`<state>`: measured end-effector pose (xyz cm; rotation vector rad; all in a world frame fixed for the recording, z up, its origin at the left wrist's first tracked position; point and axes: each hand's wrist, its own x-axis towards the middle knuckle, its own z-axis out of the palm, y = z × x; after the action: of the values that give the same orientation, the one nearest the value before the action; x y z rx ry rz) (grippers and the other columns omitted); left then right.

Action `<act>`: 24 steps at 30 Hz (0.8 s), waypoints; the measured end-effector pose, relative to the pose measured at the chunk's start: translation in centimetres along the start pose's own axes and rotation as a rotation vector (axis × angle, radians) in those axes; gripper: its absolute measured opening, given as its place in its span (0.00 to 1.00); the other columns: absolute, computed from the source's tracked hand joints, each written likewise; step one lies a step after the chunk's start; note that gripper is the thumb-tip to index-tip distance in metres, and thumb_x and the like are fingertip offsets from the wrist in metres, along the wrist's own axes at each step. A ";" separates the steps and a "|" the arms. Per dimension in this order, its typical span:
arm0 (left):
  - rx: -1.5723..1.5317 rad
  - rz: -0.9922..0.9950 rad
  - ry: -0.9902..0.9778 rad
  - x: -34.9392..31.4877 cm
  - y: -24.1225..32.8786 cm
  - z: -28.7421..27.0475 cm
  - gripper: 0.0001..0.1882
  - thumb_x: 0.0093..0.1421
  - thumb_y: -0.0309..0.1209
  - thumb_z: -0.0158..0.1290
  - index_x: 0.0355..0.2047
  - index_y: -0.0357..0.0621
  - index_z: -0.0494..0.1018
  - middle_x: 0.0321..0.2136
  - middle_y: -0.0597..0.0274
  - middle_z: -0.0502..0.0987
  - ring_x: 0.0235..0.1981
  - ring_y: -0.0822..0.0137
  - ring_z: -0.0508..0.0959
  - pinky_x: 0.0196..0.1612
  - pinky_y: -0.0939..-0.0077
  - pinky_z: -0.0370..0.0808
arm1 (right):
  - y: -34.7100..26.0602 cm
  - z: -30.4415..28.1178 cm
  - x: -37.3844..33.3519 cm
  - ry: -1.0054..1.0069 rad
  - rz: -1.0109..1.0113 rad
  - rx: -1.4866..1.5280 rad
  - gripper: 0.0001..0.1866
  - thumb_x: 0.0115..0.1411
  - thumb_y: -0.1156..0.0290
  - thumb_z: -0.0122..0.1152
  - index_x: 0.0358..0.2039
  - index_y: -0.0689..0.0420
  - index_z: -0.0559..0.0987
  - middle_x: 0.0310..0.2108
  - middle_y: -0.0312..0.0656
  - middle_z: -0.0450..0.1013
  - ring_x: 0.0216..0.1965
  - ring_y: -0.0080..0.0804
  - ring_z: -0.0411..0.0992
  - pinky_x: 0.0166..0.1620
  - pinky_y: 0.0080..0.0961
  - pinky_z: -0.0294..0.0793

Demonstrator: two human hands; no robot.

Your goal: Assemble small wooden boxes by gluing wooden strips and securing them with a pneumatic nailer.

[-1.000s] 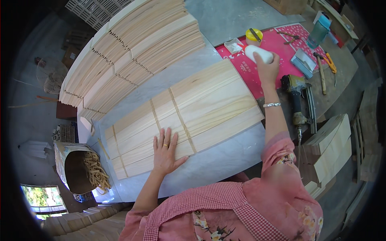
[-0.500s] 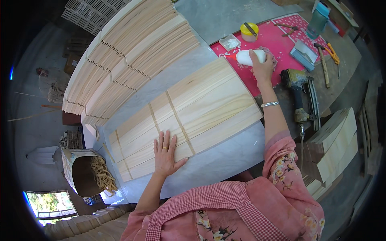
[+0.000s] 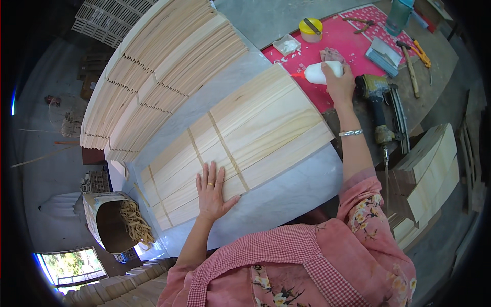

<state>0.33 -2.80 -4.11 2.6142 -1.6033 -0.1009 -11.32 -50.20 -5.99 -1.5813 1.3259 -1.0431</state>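
Observation:
A panel of pale wooden boards (image 3: 266,123) lies on the grey marbled tabletop (image 3: 286,197), with narrow tan strips running across it. My left hand (image 3: 211,192) rests flat on the panel's near side, fingers spread. In my right hand (image 3: 339,84) is a white squeeze bottle (image 3: 323,72), tipped on its side with its red nozzle pointing left. The bottle is above the red mat (image 3: 302,64), just beyond the panel's right end. Behind it a crumpled cloth (image 3: 332,54) lies on the mat.
Notched wooden slats (image 3: 169,66) stand stacked along the far left. A nail gun (image 3: 376,105) lies right of my right forearm, near a hammer (image 3: 410,69). A yellow-lidded tub (image 3: 311,31) and small white tray (image 3: 286,45) sit farther back. A box with tan bands (image 3: 115,220) stands at left.
My right hand has brought the bottle slightly right and nearer to me, uncovering more of the cloth. My left hand stays flat on the panel. The view has shifted a little.

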 end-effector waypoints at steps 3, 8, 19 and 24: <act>0.009 0.000 0.004 -0.1 -0.1 0.0 0.53 0.56 0.64 0.53 0.73 0.47 0.54 0.75 0.49 0.46 0.76 0.44 0.42 0.73 0.39 0.38 | -0.7 -2.3 -1.7 -0.045 0.076 -0.017 0.32 0.56 0.51 0.69 0.48 0.68 0.77 0.42 0.55 0.78 0.40 0.48 0.78 0.46 0.37 0.78; 0.038 0.011 -0.003 0.1 0.0 0.0 0.53 0.57 0.65 0.53 0.73 0.46 0.53 0.76 0.49 0.45 0.76 0.45 0.42 0.73 0.39 0.38 | 1.3 -5.4 -3.3 0.039 -0.031 0.001 0.28 0.56 0.54 0.70 0.45 0.67 0.78 0.33 0.48 0.77 0.25 0.31 0.72 0.22 0.26 0.72; 0.060 0.013 0.011 -0.1 -0.1 0.4 0.52 0.59 0.66 0.50 0.74 0.46 0.52 0.76 0.50 0.45 0.76 0.46 0.42 0.73 0.39 0.39 | -0.2 -12.9 -9.1 0.013 0.102 -0.071 0.29 0.56 0.54 0.70 0.45 0.68 0.77 0.38 0.53 0.79 0.36 0.43 0.77 0.43 0.34 0.77; 0.044 0.013 0.029 -0.1 0.1 0.4 0.52 0.60 0.66 0.49 0.74 0.46 0.52 0.76 0.50 0.45 0.76 0.46 0.42 0.73 0.39 0.39 | 0.0 -15.9 -11.1 0.037 0.119 -0.040 0.28 0.56 0.56 0.70 0.45 0.68 0.77 0.37 0.51 0.79 0.34 0.39 0.76 0.42 0.31 0.77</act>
<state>0.18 -2.73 -4.48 2.6244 -1.6321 -0.0272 -27.45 -40.33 -1.74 -1.4989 1.4558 -0.9827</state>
